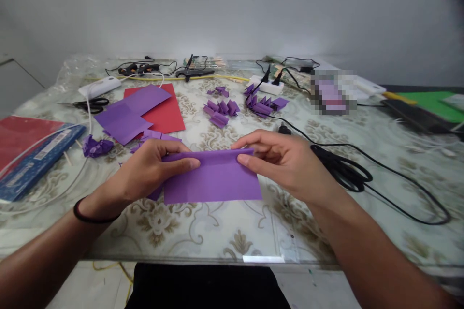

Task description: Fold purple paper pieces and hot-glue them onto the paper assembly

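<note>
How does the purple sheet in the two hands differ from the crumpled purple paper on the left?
The purple sheet is mostly flat; the crumpled purple paper is a wrinkled lump. The purple sheet looks larger than the crumpled purple paper. The left hand and right hand hold the purple sheet, while the crumpled purple paper lies on the table. Both are purple.

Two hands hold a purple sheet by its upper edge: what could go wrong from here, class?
The left hand and right hand pinch the purple sheet along its upper edge, so uneven pressure could crease it crookedly. Purple pieces beyond the left hand might get crushed. The coiled black cable near the right hand could snag.
</note>
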Motion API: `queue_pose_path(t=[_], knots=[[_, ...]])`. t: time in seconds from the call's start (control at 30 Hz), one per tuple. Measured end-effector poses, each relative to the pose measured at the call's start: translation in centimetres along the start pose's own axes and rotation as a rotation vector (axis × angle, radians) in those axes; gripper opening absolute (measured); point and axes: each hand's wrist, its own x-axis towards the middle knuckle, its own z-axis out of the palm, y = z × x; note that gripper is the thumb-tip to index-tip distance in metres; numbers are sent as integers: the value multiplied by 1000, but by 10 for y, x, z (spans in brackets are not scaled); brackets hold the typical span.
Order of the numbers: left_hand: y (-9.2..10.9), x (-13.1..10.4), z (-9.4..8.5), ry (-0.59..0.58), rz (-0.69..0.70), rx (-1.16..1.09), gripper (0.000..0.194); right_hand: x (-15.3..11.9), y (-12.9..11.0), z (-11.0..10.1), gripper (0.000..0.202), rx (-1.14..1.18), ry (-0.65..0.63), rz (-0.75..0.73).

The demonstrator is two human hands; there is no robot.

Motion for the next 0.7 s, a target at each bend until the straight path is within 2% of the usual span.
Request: queue_pose_path(t=[0.2,0.47,0.7], knots=[[0,0,2,-30,34,107,31,0,5,9,24,-116,-119,13],[1,-2,0,2,81,-48,28,2,0,4,21,-69,-30,-8],[-1,-2,2,18,88,-124,24,1,-2,3,22,-59,-35,2]])
